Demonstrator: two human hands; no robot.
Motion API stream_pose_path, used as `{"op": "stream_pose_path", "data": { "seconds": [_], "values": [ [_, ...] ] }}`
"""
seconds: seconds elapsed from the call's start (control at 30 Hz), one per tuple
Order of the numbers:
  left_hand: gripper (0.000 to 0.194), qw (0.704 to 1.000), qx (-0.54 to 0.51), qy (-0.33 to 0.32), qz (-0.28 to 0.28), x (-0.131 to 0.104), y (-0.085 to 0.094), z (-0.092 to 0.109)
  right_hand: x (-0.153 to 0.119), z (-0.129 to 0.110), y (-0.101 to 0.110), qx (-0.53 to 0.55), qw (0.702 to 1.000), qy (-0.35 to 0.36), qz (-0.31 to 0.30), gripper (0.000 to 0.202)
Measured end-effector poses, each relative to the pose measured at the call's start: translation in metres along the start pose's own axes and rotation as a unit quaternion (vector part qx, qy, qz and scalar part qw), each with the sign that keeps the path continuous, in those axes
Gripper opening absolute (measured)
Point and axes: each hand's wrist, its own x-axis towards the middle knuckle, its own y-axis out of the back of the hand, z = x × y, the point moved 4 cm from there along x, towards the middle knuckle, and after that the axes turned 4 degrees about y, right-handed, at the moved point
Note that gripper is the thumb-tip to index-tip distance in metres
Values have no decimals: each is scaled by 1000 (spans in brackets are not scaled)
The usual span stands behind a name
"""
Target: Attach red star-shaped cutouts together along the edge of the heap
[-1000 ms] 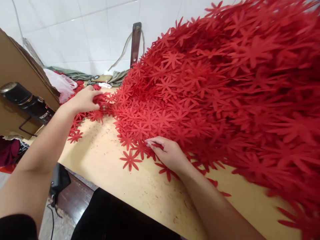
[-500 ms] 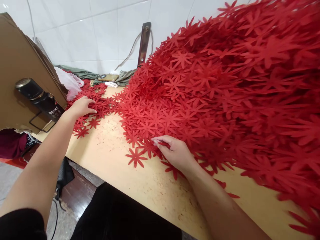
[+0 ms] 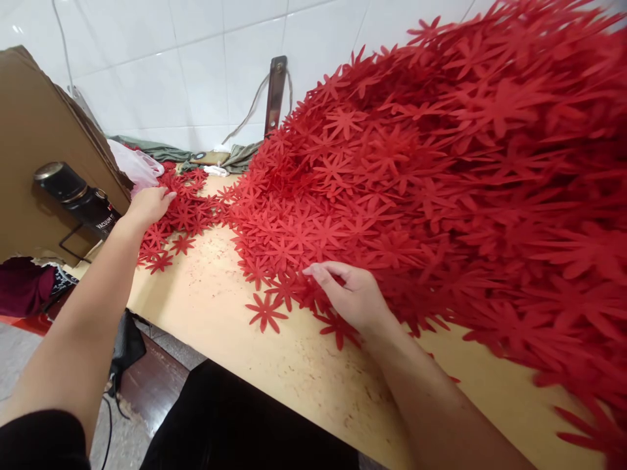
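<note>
On the left, my left hand (image 3: 149, 205) reaches over a small pile of red flower-shaped cutouts (image 3: 196, 212). Its fingers look slightly apart, and I see nothing held in them. My right hand (image 3: 353, 297) hovers at the near edge of a large heap of the same red cutouts (image 3: 337, 228). Thumb and forefinger there are pinched together, and whatever may lie between them is too small to make out. A single red cutout (image 3: 265, 312) lies flat on the table just left of that hand.
Beside my left forearm a black vacuum flask (image 3: 73, 196) leans against a cardboard box (image 3: 29, 137). A white plastic bag (image 3: 134, 163) and green cloth (image 3: 157, 150) lie by the tiled wall. Red specks dot the wooden table (image 3: 206, 287). A brown strip (image 3: 275, 94) stands against the wall.
My left hand has drawn back slightly to the left, its fingers closer together. The right hand has shifted a little to the right, still pinched. The heap looks much the same.
</note>
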Motion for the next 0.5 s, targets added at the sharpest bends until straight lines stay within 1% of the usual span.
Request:
{"op": "stream_pose_path", "data": {
  "seconds": [0.07,0.13,0.23,0.3,0.37,0.43,0.5],
  "values": [
    [57,1000,-1,-9,4,0,1,0,0,-6,5,13,999,-26,22,44],
    [57,999,-12,-21,23,-2,3,2,0,-13,9,30,997,-58,38,58],
    [57,997,-38,-34,52,-9,9,11,1,-21,13,67,994,-64,53,68],
    [56,996,-55,-30,55,-15,14,18,2,-21,14,80,993,-63,63,69],
    [55,995,-77,-13,55,-20,18,23,3,-16,15,92,990,-74,77,67],
    [54,993,-106,5,56,-24,21,26,3,-9,13,113,986,-84,91,62],
    [54,987,-145,7,62,-27,22,28,3,-3,11,140,981,-92,101,55]
  ]
}}
